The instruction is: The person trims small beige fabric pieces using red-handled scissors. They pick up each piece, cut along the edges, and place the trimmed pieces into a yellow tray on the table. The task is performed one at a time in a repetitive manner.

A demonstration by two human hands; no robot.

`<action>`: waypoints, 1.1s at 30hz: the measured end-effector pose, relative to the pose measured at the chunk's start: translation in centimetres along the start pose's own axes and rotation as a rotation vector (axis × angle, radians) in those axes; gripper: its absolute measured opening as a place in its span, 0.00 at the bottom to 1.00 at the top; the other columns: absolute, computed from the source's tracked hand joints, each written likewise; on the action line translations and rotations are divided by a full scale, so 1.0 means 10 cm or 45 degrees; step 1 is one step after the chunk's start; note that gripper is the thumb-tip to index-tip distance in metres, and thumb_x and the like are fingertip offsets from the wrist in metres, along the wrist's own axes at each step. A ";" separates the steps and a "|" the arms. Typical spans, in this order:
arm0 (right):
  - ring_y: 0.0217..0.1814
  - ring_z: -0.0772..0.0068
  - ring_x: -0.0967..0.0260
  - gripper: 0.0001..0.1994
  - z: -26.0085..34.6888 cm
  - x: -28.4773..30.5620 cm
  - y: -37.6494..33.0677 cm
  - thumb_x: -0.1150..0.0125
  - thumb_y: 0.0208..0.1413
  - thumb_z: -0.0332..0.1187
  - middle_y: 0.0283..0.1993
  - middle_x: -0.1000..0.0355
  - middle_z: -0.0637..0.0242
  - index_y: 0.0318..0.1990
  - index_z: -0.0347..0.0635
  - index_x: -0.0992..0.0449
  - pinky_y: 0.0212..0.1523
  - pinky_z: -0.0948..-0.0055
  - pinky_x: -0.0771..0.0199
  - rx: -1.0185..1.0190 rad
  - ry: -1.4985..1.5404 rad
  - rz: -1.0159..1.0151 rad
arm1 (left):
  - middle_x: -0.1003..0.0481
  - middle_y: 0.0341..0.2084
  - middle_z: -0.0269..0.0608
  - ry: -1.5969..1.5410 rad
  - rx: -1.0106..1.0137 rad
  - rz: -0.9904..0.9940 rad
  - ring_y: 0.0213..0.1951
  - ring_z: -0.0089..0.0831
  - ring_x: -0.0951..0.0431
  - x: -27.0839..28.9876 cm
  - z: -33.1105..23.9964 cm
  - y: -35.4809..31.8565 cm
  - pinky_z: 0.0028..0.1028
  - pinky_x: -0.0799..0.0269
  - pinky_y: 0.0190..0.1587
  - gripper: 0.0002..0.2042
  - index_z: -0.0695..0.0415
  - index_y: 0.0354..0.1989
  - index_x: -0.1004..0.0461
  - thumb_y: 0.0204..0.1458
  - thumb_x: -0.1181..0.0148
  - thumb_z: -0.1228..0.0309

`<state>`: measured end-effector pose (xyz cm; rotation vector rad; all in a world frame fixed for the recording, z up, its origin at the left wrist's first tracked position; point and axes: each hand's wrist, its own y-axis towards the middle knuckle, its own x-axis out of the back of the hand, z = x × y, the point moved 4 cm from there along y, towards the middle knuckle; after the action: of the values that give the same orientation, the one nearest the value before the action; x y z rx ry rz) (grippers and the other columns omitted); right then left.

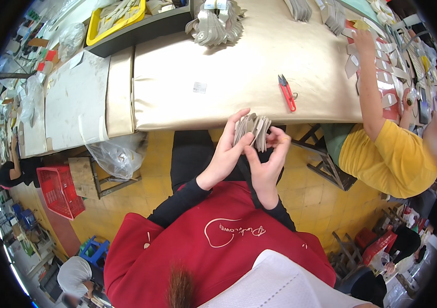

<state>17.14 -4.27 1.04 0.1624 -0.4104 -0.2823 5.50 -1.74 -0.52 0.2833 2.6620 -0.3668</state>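
Note:
Just off the table's near edge, a stack of thin grey-beige cut pieces (252, 129) stands on edge between my hands, fanned a little apart. My left hand (227, 150) grips the stack from its left side, thumb across the near face. On the other side, my right hand (269, 165) has its thumb and fingers closed on the right part of the same stack. Beyond my right hand lie red-handled thread snips (287, 94) with dark blades pointing away. A small pale label (200, 87) lies flat on the gold-covered table (172, 105).
Bundled grey pieces (217, 28) sit at the far edge, beside a yellow tray (93, 25) in a dark holder. At right, a co-worker in a yellow shirt (393, 161) reaches over a red board (390, 110) of pieces. A red crate (60, 191) stands on the floor left.

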 end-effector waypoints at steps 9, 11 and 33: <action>0.44 0.68 0.28 0.26 -0.30 0.28 -0.33 0.37 0.58 0.29 0.46 0.28 0.56 0.62 0.31 0.37 0.45 0.70 0.27 -0.433 0.194 -0.007 | 0.34 0.62 0.47 0.172 0.348 0.141 0.58 0.31 0.31 -0.12 0.43 -0.23 0.28 0.37 0.59 0.27 0.51 0.73 0.49 0.64 0.58 0.73; 0.43 0.71 0.28 0.25 -0.37 0.29 -0.38 0.39 0.59 0.27 0.45 0.28 0.58 0.62 0.32 0.38 0.44 0.73 0.27 -0.396 0.101 0.032 | 0.31 0.59 0.45 0.282 0.218 0.147 0.53 0.30 0.28 -0.13 0.51 -0.23 0.27 0.34 0.55 0.28 0.49 0.73 0.49 0.63 0.57 0.74; 0.51 0.75 0.30 0.23 -0.78 0.12 -0.50 0.42 0.60 0.21 0.50 0.30 0.60 0.62 0.34 0.40 0.52 0.75 0.29 -0.873 0.925 0.024 | 0.25 0.53 0.56 0.695 0.137 0.221 0.55 0.50 0.24 0.05 0.47 -0.25 0.35 0.31 0.57 0.33 0.51 0.72 0.45 0.57 0.39 0.71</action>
<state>20.19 -8.64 -6.66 -0.4076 0.4143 -0.3106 6.28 -5.43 -4.25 0.7349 3.1158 -0.4265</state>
